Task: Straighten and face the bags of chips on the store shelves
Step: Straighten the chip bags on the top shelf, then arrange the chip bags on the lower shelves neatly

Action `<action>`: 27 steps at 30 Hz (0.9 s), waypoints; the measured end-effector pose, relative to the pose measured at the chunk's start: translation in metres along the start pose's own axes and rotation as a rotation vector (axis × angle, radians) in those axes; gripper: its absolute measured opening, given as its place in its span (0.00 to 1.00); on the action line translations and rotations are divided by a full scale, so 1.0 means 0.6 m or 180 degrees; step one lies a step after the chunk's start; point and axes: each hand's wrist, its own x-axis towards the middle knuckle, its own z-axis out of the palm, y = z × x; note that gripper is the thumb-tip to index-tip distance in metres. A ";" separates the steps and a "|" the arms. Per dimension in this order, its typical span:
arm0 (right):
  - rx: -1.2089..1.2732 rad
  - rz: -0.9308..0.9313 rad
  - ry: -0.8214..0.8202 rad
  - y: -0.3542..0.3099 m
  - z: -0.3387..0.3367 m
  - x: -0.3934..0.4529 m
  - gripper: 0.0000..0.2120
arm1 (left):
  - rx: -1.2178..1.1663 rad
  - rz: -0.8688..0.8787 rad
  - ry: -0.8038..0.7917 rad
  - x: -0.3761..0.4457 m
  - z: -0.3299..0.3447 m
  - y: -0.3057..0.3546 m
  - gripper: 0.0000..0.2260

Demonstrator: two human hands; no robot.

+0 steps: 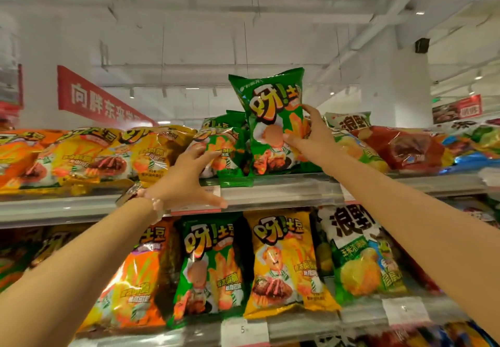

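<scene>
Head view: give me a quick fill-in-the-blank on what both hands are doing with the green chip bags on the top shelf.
1. The right hand holds an upright green chip bag on the ____ shelf.
2. The left hand touches a leaning chip bag whose colour is ____.
3. Left of the green bags on that shelf lie bags coloured ____ and orange.
4. The left wrist wears a ____.

Missing words: top; green; yellow; bracelet
</scene>
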 end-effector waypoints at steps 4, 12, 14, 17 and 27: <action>-0.0162 0.0260 -0.0125 0.029 0.000 0.007 0.34 | -0.0008 -0.0013 0.0018 -0.005 0.003 0.004 0.48; -0.0891 0.0463 -0.0363 0.059 0.016 0.016 0.30 | 0.0042 -0.0021 0.0000 -0.007 0.006 0.004 0.48; -0.1068 0.0436 -0.0388 0.060 0.019 0.017 0.30 | 0.0017 -0.0025 0.0016 -0.006 0.007 0.002 0.48; -0.1217 0.0321 -0.0292 0.061 0.024 0.011 0.31 | -0.0003 -0.0005 0.0040 -0.010 0.007 0.004 0.49; -0.1014 -0.1102 0.0485 0.047 0.041 -0.118 0.24 | 0.0580 0.0768 0.1320 -0.095 0.077 0.006 0.28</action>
